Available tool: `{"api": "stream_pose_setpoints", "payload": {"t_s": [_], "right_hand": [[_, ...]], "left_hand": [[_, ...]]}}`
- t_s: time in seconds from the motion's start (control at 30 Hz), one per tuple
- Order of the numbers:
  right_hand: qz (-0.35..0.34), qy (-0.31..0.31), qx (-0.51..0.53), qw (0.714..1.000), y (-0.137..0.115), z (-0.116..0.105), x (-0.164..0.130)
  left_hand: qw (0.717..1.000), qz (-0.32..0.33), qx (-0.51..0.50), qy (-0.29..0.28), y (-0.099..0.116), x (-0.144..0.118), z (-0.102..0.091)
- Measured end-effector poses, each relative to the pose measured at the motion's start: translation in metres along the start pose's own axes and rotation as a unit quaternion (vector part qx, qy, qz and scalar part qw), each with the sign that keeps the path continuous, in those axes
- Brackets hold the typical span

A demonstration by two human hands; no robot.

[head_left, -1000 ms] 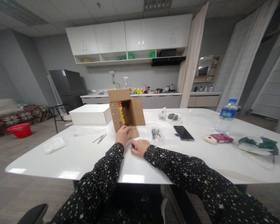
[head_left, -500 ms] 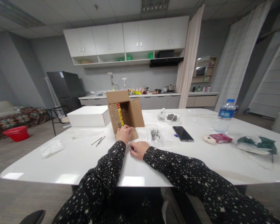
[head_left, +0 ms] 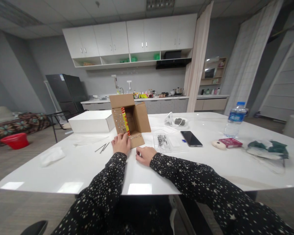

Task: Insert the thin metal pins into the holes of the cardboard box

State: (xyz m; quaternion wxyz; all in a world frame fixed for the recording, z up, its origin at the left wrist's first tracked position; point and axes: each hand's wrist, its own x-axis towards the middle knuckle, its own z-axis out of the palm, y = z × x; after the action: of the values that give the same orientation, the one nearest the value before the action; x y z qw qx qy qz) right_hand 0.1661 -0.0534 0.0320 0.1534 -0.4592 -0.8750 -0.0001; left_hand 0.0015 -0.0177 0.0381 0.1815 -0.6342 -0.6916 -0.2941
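Observation:
A brown cardboard box stands tilted on the white table, its open mouth toward me and its flaps spread. Small shiny studs dot its left panel, beside a red and yellow strip; more run along the lower flap. My left hand rests against the bottom of that left panel, fingers apart. My right hand lies on the table just in front of the lower flap, its fingers curled in; whatever they hold, if anything, is hidden. Right of the box, a clear plastic case contains many dark, thin pieces.
Long metal rods and a crumpled white bag lie on the left, before a white box. Toward the right are a phone, a white device, a pink box, a water bottle and a green bundle.
My left hand has slid left, from the lower flap to the base of the studded panel, and its fingers have spread. The right hand and the box stay about where they were.

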Motion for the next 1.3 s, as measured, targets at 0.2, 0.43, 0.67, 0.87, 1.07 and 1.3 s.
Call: {"api": "stream_pose_setpoints", "payload": {"t_s": [0.2,0.43,0.67,0.87,1.07,1.3], "right_hand": [[0.027,0.131,0.094,0.987,0.007,0.003,0.015],[0.095,0.191,0.166,0.963,0.011,0.018,0.041],[0.201,0.137,0.217,0.945,0.002,0.023,0.059],[0.226,0.148,0.253,0.929,0.008,0.025,0.062],[0.206,0.148,0.271,0.929,0.006,0.026,0.056],[0.194,0.148,0.235,0.941,0.006,0.026,0.050]], "left_hand": [[0.988,-0.131,-0.077,0.042,-0.030,0.002,0.000],[0.975,-0.147,-0.165,-0.017,-0.037,0.000,0.002],[0.966,-0.177,-0.176,-0.070,-0.038,-0.001,-0.002],[0.961,-0.180,-0.202,-0.059,-0.037,-0.003,-0.008],[0.955,-0.202,-0.213,-0.048,-0.043,-0.007,-0.012],[0.956,-0.167,-0.240,-0.037,-0.050,-0.014,-0.016]]}}
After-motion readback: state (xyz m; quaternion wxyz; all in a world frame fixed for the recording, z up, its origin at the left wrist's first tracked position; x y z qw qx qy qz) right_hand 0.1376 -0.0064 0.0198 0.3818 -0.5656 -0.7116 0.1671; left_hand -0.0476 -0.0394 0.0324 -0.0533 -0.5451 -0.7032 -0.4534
